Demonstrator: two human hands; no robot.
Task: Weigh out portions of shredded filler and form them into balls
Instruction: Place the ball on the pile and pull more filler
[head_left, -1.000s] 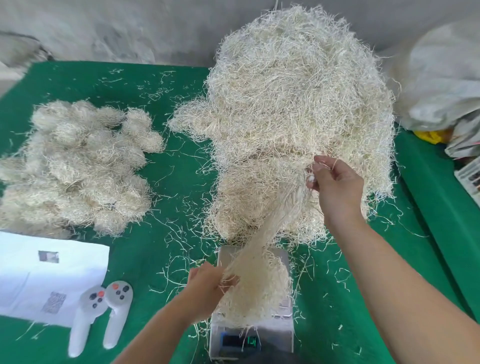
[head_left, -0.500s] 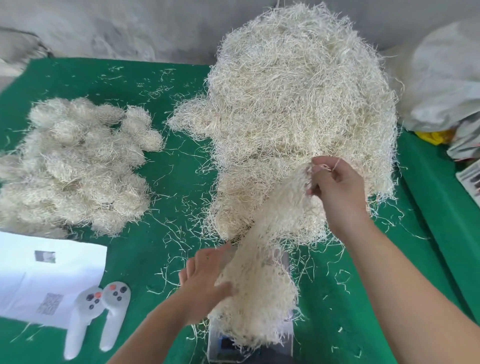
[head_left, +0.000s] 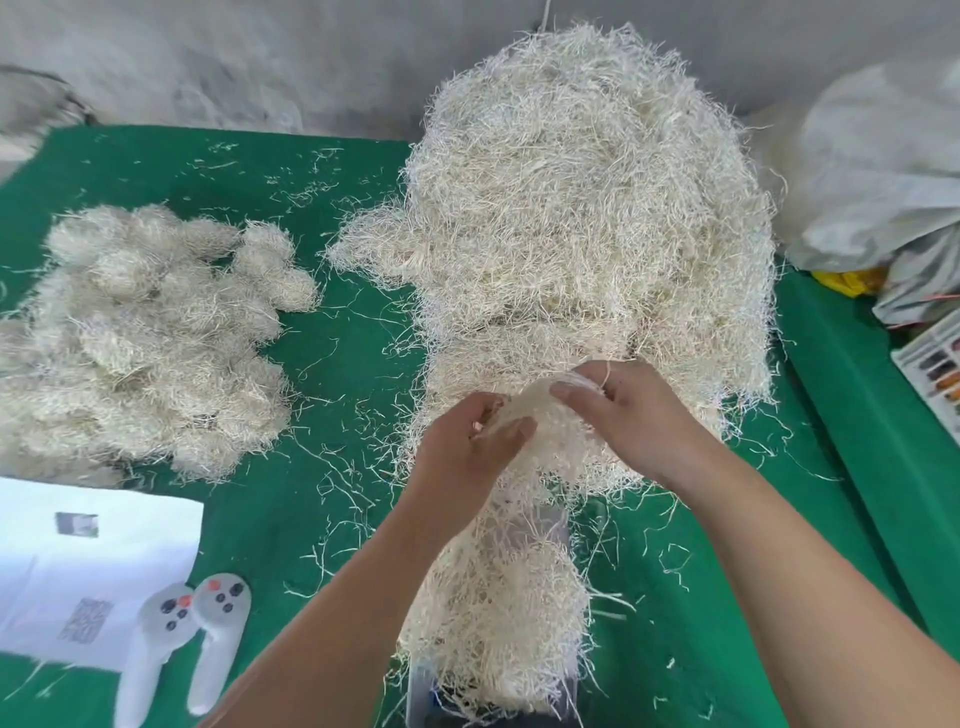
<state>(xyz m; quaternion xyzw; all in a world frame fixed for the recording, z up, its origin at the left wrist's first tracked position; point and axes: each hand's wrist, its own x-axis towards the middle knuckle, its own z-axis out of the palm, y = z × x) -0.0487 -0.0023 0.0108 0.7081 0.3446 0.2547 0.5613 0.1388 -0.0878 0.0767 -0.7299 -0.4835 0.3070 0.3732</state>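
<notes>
Green-covered bench (head_left: 332, 395) against a rough grey wall, scattered with loose pale strands.

Large mound of shredded filler (head_left: 587, 208) at centre back, pale straw colour, rising well above the bench.

Heap of finished balls (head_left: 140, 332) on the left side, packed close together, same pale fibre.

Scale (head_left: 540, 525) at bottom centre, mostly buried under a weighed portion (head_left: 498, 613) of filler; only part of its grey platform and a dark lower edge visible.

Left hand (head_left: 467, 447) and right hand (head_left: 634, 415) close together just in front of the mound, above the scale. Small tuft (head_left: 535, 415) of filler between them. Left grip: fingers curled round the tuft's left side, thumb on top. Right grip: thumb and fingers pinching strands at the tuft's upper right.

White paper sheet (head_left: 88, 571) at lower left, with two small printed patches. Two white handheld controllers (head_left: 187, 639) just right of the sheet, side by side, touching, with dark and red buttons.

Crumpled plastic bags (head_left: 878, 171) at the right edge, a yellow scrap (head_left: 847, 280) below them.
</notes>
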